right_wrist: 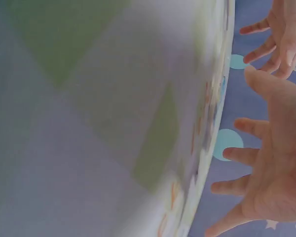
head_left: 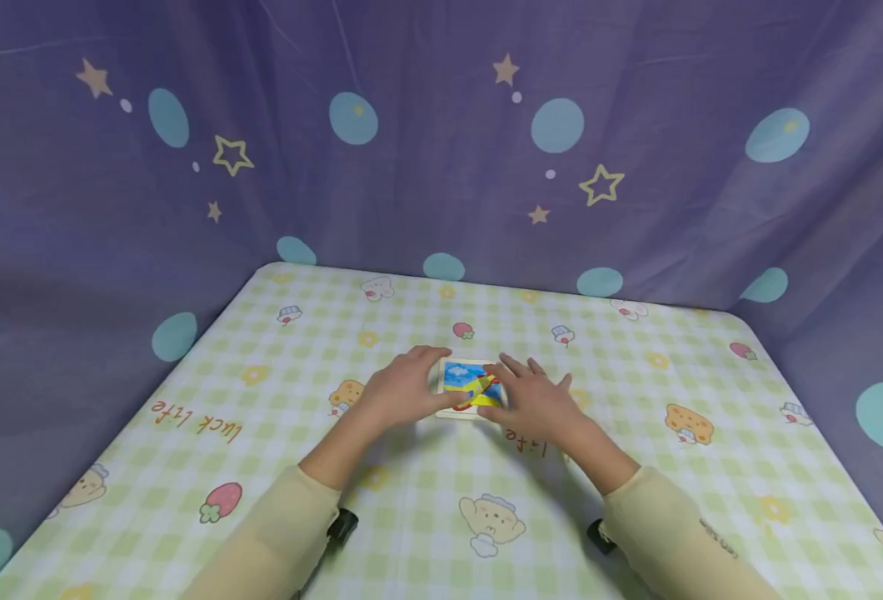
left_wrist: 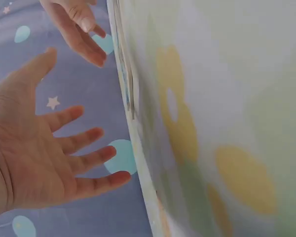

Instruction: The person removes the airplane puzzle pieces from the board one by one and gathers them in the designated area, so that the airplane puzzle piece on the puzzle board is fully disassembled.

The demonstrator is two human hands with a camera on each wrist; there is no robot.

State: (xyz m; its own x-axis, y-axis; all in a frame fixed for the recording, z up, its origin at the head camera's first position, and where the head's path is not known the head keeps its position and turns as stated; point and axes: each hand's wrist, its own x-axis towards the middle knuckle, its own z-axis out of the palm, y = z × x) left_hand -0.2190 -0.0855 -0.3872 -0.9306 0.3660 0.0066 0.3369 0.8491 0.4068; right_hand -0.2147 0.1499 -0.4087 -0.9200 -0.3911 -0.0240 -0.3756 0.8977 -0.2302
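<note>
A small square picture board (head_left: 458, 375), with a pale rim and a blue, yellow and red picture, lies flat on the table between the two hands. In the head view my left hand (head_left: 402, 388) is over its left side, and my right hand (head_left: 537, 402) is over its right side, covering part of the picture. The left wrist view shows my left hand (left_wrist: 44, 153) with spread fingers and nothing in the palm. My right hand (right_wrist: 276, 163) likewise has its fingers spread and holds nothing. Both wrist views show the board only edge-on, beyond the cloth.
A green-and-white checked cloth (head_left: 276, 467) printed with cartoons and strawberries covers the table. Purple curtains (head_left: 441, 125) with stars and blue dots stand behind and at both sides. Dark wrist bands (head_left: 342, 527) show below the sleeves.
</note>
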